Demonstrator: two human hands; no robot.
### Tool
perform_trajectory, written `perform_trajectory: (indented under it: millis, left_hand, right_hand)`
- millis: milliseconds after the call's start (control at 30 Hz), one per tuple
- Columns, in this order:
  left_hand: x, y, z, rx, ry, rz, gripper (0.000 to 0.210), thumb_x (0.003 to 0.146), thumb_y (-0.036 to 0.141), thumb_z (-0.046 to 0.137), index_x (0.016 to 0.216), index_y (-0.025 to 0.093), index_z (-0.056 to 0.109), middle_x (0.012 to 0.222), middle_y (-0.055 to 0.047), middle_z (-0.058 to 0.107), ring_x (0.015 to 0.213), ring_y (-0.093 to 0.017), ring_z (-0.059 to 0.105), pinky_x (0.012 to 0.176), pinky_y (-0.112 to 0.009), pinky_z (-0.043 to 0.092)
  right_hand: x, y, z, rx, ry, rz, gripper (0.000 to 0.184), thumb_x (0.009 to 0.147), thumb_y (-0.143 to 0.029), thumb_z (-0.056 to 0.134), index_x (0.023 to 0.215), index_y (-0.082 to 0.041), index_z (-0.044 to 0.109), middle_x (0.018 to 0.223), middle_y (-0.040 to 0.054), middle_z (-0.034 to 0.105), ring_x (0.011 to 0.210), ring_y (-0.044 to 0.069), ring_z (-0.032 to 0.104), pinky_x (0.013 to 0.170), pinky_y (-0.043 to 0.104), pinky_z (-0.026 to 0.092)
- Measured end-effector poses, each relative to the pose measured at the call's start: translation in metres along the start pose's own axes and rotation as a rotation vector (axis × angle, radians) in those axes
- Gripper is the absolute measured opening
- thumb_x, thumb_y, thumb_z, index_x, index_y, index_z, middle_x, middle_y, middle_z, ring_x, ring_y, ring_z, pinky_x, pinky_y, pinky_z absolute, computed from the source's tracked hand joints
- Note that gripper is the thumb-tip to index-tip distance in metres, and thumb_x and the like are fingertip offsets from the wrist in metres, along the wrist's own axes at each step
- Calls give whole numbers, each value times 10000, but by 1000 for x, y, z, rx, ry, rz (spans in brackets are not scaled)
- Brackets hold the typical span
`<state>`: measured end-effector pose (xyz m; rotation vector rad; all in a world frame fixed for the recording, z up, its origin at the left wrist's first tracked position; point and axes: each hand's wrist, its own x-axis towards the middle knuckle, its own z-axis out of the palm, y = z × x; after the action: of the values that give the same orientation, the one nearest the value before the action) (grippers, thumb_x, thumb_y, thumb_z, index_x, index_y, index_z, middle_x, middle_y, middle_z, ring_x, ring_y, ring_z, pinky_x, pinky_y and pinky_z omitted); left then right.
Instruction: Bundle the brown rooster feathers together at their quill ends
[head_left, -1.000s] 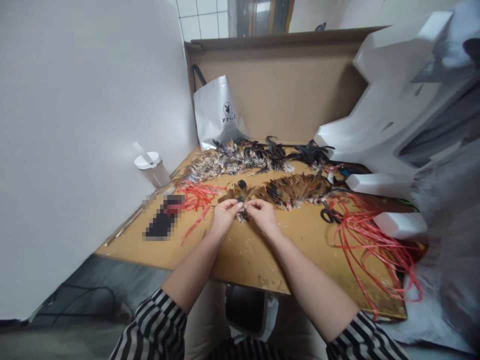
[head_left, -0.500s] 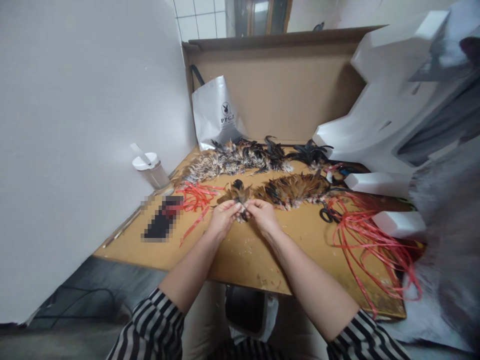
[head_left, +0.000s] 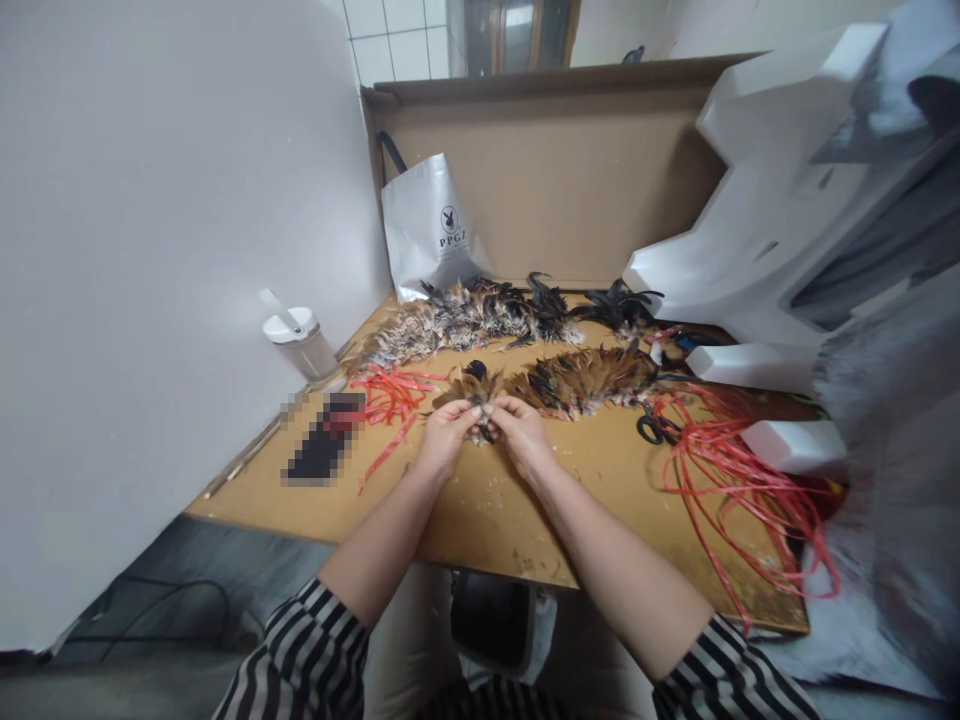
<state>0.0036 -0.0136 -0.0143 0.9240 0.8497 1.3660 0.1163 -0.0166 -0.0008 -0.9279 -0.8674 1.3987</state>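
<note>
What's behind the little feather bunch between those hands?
Beyond the feather bunch lie a long feather row and, farther back, a silver bag; what the bunch covers is hidden.

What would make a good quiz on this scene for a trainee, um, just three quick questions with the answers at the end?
1. What are the fingertips of the left hand and right hand touching?
A) a lidded cup
B) a small feather bunch
C) a pen
2. True or false: the silver bag stands behind the long speckled feather row.
3. Fill in the colour: the tangled strips beside the black loop handles are ____.

Key: 1. B; 2. True; 3. red.
</note>
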Motion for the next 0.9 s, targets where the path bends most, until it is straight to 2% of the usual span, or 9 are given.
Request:
perform_trajectory:
  millis: [100, 267, 367, 433, 533, 600, 700, 767, 900]
  left_hand:
    - [0, 0, -1, 10, 7, 5, 231, 566, 267, 723, 710, 130, 605, 619, 1, 605, 518, -63, 512, 545, -188, 401]
    - [-1, 0, 3, -24, -3, -5, 229, 559, 267, 724, 689, 126, 599, 625, -8, 609, 546, -72, 526, 548, -186, 401]
    - [-1, -1, 4, -13, 13, 5, 222, 561, 253, 723, 686, 124, 593, 617, 0, 601, 524, -57, 508, 531, -174, 390]
    - [-1, -2, 4, 2, 10, 19, 226, 571, 261, 717, 702, 128, 589, 620, 5, 596, 520, -57, 505, 527, -176, 392]
    - [-1, 0, 4, 23, 2, 45, 259, 579, 287, 713, 756, 147, 585, 647, 12, 595, 547, -68, 523, 535, -184, 402]
    - [-2, 1, 4, 36, 8, 70, 263, 578, 296, 714, 751, 149, 581, 634, 20, 584, 542, -64, 518, 532, -181, 398]
    - [-1, 3, 2, 52, 35, 93, 238, 580, 296, 713, 687, 136, 573, 591, 27, 563, 505, -49, 486, 513, -173, 380]
    - [-1, 3, 0, 37, 48, 81, 227, 586, 291, 710, 664, 131, 569, 590, 22, 569, 502, -49, 485, 516, -176, 380]
    - [-1, 5, 1, -79, 36, 29, 212, 596, 270, 708, 663, 125, 570, 615, 2, 595, 536, -62, 520, 545, -186, 396]
  right_hand:
    - [-1, -1, 0, 35, -32, 13, 260, 537, -336, 716, 623, -162, 542, 490, -42, 516, 426, 63, 424, 423, 191, 330]
    - [-1, 0, -2, 197, -130, 140, 274, 519, -325, 735, 594, -170, 523, 509, -40, 511, 465, 69, 462, 493, 207, 404]
    - [0, 2, -2, 215, -106, 145, 275, 519, -326, 733, 603, -171, 523, 516, -35, 514, 470, 74, 465, 477, 205, 394]
    - [0, 2, -1, 147, -48, 82, 261, 534, -329, 718, 607, -170, 523, 508, -39, 511, 440, 67, 431, 444, 197, 359]
    - [-1, 0, 0, -32, 14, -87, 221, 568, -329, 679, 612, -170, 531, 513, -42, 519, 436, 69, 414, 446, 201, 336]
    - [-2, -1, 0, -142, 14, -187, 199, 587, -326, 658, 611, -169, 537, 528, -38, 527, 466, 78, 430, 477, 208, 349]
    - [-3, 0, 1, -229, -7, -234, 195, 603, -336, 644, 616, -169, 544, 527, -37, 519, 479, 82, 424, 487, 209, 343]
    - [-3, 1, 1, -212, -17, -202, 210, 597, -350, 652, 626, -172, 543, 520, -39, 517, 467, 81, 415, 474, 208, 332]
    - [-2, -1, 0, -91, -52, -48, 264, 565, -379, 677, 601, -175, 514, 467, -54, 495, 402, 66, 367, 418, 199, 268]
